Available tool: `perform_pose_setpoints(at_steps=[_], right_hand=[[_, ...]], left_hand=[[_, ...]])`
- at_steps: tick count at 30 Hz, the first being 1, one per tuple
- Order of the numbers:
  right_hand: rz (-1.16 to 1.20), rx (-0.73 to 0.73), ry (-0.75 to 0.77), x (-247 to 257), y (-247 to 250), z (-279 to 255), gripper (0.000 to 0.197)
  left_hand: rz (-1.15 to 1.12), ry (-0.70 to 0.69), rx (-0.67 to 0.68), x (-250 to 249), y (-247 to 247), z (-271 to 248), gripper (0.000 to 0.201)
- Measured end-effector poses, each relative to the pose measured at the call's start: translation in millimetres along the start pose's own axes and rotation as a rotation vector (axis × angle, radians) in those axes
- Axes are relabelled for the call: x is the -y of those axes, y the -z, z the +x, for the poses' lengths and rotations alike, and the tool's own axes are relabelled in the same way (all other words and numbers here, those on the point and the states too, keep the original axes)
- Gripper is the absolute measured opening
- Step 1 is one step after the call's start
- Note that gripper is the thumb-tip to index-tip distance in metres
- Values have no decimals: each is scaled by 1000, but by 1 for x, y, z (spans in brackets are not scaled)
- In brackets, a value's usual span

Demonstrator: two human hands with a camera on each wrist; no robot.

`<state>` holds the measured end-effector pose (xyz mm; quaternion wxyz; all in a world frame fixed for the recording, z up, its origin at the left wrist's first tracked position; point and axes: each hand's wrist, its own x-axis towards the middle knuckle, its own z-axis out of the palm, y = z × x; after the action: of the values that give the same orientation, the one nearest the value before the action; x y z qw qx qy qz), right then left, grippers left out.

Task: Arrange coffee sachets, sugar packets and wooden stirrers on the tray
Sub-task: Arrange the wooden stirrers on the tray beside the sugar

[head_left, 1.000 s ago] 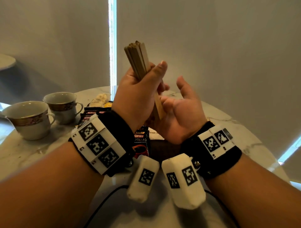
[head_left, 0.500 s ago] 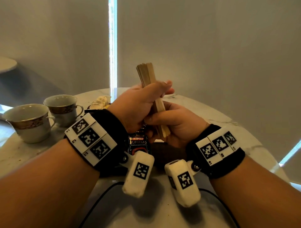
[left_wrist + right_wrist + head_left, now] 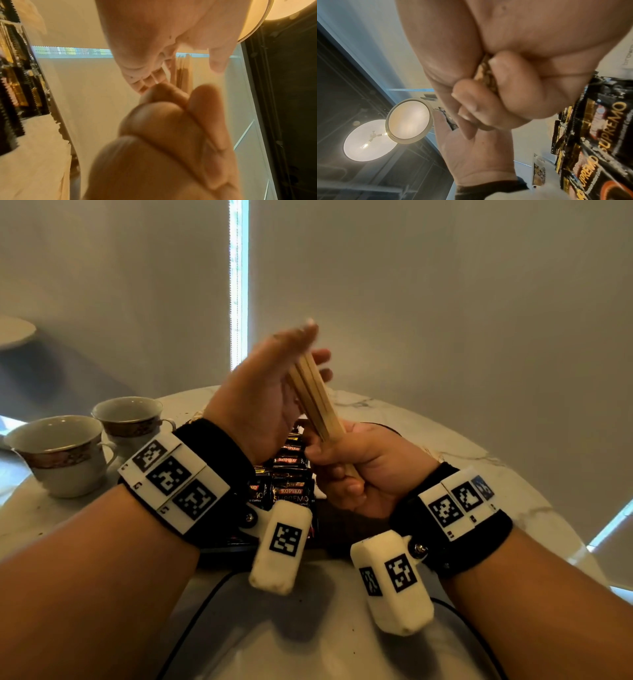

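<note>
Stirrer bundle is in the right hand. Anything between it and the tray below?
Partly. The right hand grips the wooden stirrers above the tray, with the open left hand alongside them. Kopiko coffee sachets already cover the tray's left part directly below; the area under the right hand is hidden, so free space cannot be confirmed.

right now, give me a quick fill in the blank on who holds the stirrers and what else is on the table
1. The bundle of wooden stirrers is gripped at its lower end by the ____ hand.
2. The left hand lies against the bundle with its fingers ____.
3. The number of teacups on the table's left side is ____.
4. The black coffee sachets read Kopiko ____.

Missing words: right; straight; two; Supremo
</note>
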<state>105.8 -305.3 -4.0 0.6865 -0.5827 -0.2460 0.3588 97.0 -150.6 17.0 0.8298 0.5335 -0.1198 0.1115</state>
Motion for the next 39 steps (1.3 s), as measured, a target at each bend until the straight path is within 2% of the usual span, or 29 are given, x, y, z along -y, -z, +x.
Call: perform_pose_setpoints(at_steps=[2,6,9,17,24,29,33,34,37,39], right_hand=[[-4,26,-41,-1,0,1,12],[-9,39,-73,-5,-2,1,21],[-19,11,-69,-5,-5,1,14],[10,9,-7,-9,-9,3,13],[44,69,3,-9,-8,3,20],[37,36,-18,-10,-12,3,10],[34,26,16,-9,-14,2,9],[51,37,40,-8,-14,2,11],[138,133,66,-9,-12,2,39],[200,114,57,-9,-14,3,41]], left_hand=[[19,-74,-27,-2,3,1,38],[350,-177,-5,3,1,-3,34],[379,-217,-39,5,-1,-3,36],[336,-221,-26,4,-5,-3,33],[111,-161,14,3,-10,-10,29],[13,-135,-28,4,-12,-6,41],[-24,-119,-72,2,-13,-3,41],[-46,-111,-81,1,-12,-3,40],[-100,-83,-81,-2,-10,-2,39],[-97,-68,-59,-2,-10,-1,40]])
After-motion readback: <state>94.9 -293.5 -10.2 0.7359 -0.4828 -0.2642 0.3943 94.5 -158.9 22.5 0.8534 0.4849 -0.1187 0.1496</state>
